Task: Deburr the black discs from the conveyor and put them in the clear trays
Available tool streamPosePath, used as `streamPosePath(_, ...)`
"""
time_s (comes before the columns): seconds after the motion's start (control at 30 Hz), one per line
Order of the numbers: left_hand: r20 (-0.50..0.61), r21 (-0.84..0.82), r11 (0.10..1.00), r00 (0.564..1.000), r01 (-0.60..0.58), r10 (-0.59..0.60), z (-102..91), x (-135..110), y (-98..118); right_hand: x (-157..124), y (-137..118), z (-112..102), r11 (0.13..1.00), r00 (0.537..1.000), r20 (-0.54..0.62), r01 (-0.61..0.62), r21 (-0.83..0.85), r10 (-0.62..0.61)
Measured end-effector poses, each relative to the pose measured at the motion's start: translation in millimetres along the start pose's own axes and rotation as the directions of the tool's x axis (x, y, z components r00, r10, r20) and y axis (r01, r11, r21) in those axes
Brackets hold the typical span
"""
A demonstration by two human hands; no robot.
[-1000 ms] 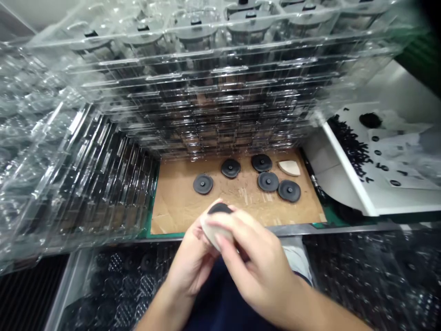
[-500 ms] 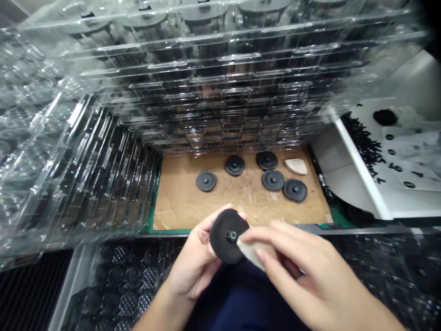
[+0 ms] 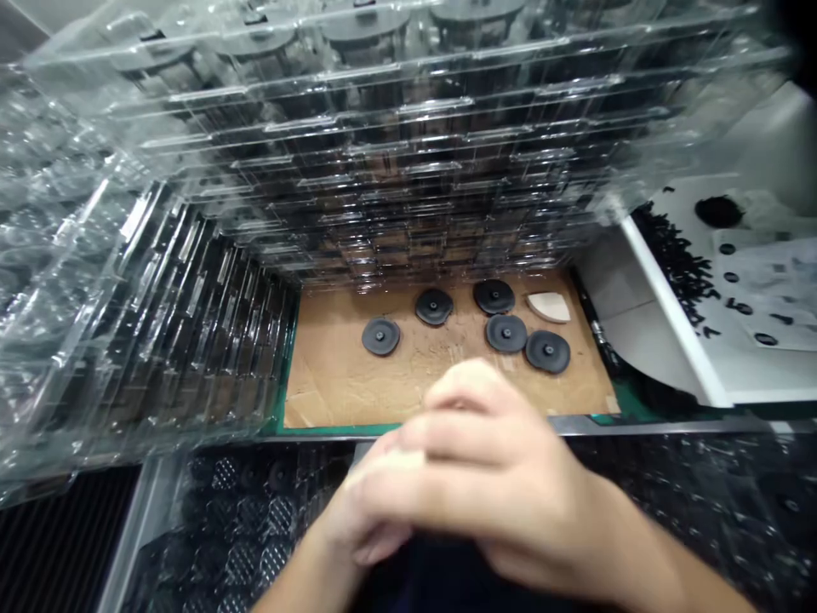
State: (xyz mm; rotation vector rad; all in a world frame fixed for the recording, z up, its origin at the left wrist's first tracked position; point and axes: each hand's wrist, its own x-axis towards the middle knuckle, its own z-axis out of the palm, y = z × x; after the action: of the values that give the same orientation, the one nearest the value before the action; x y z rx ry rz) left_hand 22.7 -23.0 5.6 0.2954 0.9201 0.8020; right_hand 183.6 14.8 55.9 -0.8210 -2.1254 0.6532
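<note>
Hands, two, bare, together at the near edge of the desk [image 3: 580, 427], centre. Right hand [image 3: 491, 477]: laid across the left, fingers bent, back of the hand uppermost, somewhat blurred. Left hand [image 3: 341, 524]: largely covered by the right. State of either grip: cannot be told; whatever lies between the palms is hidden.

Discs, black, five in view, each with a small raised centre, lying on a sheet of brown cardboard [image 3: 345, 392] beyond the hands. One disc [image 3: 381, 336] to the left, apart; a second disc [image 3: 434, 306] farther and to its right. Three grouped at right: far disc [image 3: 494, 294], middle disc [image 3: 506, 333] just nearer, right disc [image 3: 547, 352] close beside it.

Pad, cream, one [image 3: 549, 307], with a pointed end, flat on the cardboard near its far right corner.

Clear plastic trays, stacked: a far stack [image 3: 408, 157] behind the cardboard and a left stack [image 3: 128, 340] beside it.

White tray [image 3: 753, 379], right: holds a heap of small black parts [image 3: 677, 255], a round black clump [image 3: 718, 211].

Dark compartmented trays [image 3: 236, 519], near left, below the desk edge.
</note>
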Motion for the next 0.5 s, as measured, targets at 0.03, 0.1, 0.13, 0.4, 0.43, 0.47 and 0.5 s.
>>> streamPosePath(0.03,0.053,-0.016,0.999,0.998,0.042,-0.041,0.2,1.8,0.5,-3.4,8.1,1.3,0.999,0.998,-0.032,-0.052,0.002,0.052)
streamPosePath(0.1,0.186,-0.075,0.987,0.975,0.140,-0.124,0.8,5.2,3.2,-14.8,30.0,5.9,0.953,0.948,-0.126,-0.300,-0.047,0.292)
streamPosePath(0.13,0.243,-0.108,0.979,0.960,0.171,-0.141,1.0,6.3,5.1,-22.8,41.7,9.7,0.896,0.891,-0.154,-0.440,-0.061,0.427)
streamPosePath(0.4,0.341,-0.198,0.967,0.936,0.163,-0.088,2.7,6.7,12.6,-102.9,79.5,74.2,0.701,0.708,-0.165,-0.705,-0.106,0.687)
streamPosePath(0.43,0.341,-0.195,0.967,0.936,0.162,-0.088,2.1,7.5,11.7,-109.2,78.6,80.9,0.693,0.701,-0.178,-0.711,-0.117,0.690)
streamPosePath(0.47,0.343,-0.195,0.968,0.935,0.160,-0.085,1.3,8.4,10.5,-113.7,78.1,86.1,0.686,0.696,-0.190,-0.717,-0.125,0.693)
streamPosePath(0.5,0.344,-0.197,0.968,0.936,0.155,-0.079,0.4,9.3,9.3,-116.3,78.7,89.6,0.681,0.692,-0.203,-0.721,-0.130,0.693)
